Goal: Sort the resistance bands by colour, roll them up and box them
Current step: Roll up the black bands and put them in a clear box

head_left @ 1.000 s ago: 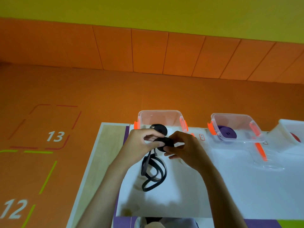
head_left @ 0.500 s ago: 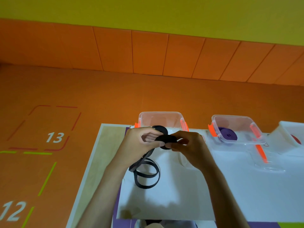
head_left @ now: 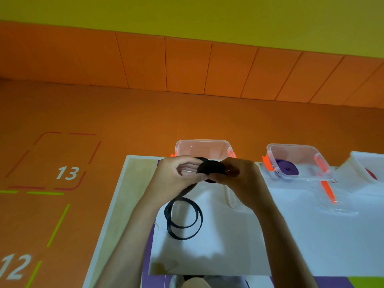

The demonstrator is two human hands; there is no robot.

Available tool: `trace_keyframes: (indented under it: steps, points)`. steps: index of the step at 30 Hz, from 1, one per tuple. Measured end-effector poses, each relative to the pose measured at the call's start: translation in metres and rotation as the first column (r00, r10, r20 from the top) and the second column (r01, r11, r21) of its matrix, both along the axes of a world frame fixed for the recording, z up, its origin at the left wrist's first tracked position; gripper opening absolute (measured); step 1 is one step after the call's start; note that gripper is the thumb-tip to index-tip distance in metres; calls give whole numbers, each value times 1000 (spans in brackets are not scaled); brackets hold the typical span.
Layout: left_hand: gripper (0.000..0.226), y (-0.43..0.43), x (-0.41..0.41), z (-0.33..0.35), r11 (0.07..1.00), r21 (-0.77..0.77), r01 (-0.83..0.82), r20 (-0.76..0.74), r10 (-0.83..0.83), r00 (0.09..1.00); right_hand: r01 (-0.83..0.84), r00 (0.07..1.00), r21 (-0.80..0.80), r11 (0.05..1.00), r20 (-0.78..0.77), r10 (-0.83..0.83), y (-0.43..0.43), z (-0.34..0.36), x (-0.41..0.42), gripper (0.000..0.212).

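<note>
Left hand [head_left: 174, 173] and right hand [head_left: 243, 177] pinch a half-rolled black band [head_left: 211, 168], screening the clear box [head_left: 202, 145] behind; second box [head_left: 291, 149] holds purple roll [head_left: 287, 171].

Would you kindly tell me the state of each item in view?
Black resistance band: partly rolled, tail looped on table.
Left hand: pinches the roll.
Right hand: pinches the roll.
Left clear box: open.
Middle clear box: open.
Purple band: rolled, inside middle clear box.
</note>
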State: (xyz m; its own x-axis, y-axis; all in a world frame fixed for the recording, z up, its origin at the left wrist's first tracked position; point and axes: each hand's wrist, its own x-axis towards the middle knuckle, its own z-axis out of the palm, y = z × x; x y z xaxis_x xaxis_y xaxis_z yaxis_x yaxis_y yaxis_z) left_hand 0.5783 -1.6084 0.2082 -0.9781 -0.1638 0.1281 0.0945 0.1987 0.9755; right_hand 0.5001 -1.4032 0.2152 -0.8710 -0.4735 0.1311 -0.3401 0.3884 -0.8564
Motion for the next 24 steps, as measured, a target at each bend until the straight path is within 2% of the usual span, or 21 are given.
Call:
trace_keyframes:
  steps: [2, 3, 7, 8, 10, 12, 14, 15, 16, 18, 19, 21, 22, 24]
  points:
    - [27, -4, 0, 2, 1000, 6, 17, 1, -17, 1000, 21, 987, -90, 996, 158, -6, 1, -5, 1, 16]
    - [26, -7, 0, 3, 999, -23, 40, 13, -40, 999, 2, 983, -100, 995, 184, 16, 0, -8, 2, 17]
    - [19, -7, -3, 9, 944, -314, 101, 49, -90, 995, -86, 991, -52, 995, 101, 91, -1, -7, 7, 35]
    - [19, -5, -3, 9, 942, -322, 91, 31, -86, 996, -76, 995, -45, 996, 59, 79, 0, -5, 4, 33]
    - [21, -2, -2, 10, 969, -238, 59, -12, -64, 998, -45, 999, -67, 997, 17, 46, 2, -3, 0, 25]
    - [24, -3, -2, 9, 987, -157, 21, -27, -26, 999, -2, 989, -243, 970, 145, 38, 1, -4, -1, 21]
    - [23, -8, -2, 7, 989, -147, -2, -6, 1, 1000, 61, 950, -380, 923, 305, 62, -1, -9, 1, 19]
    - [22, -9, -3, 6, 983, -183, -3, 19, 7, 1000, 56, 947, -349, 935, 314, 61, -1, -13, 2, 19]
    - [19, -10, -4, 4, 969, -248, 2, 49, 10, 999, 26, 960, -249, 968, 275, 45, -2, -16, 2, 20]
    - [16, -10, -4, 1, 926, -378, 24, 113, 20, 993, -35, 999, 83, 996, 30, 32, -3, -19, 1, 26]
    - [15, -9, -4, 0, 915, -402, 27, 134, 29, 991, -31, 997, 162, 986, -62, 42, -4, -18, 2, 28]
    - [18, -9, -3, -2, 931, -364, 14, 123, 33, 992, -23, 992, 138, 990, -118, 40, -6, -17, 1, 27]
    - [23, -10, -2, -2, 951, -308, 13, 97, 18, 995, -10, 995, 75, 997, -99, 17, -6, -17, 0, 25]
    - [32, -15, 0, -2, 986, -161, 47, 60, -38, 997, 29, 998, -76, 997, 50, -26, -6, -18, -2, 23]
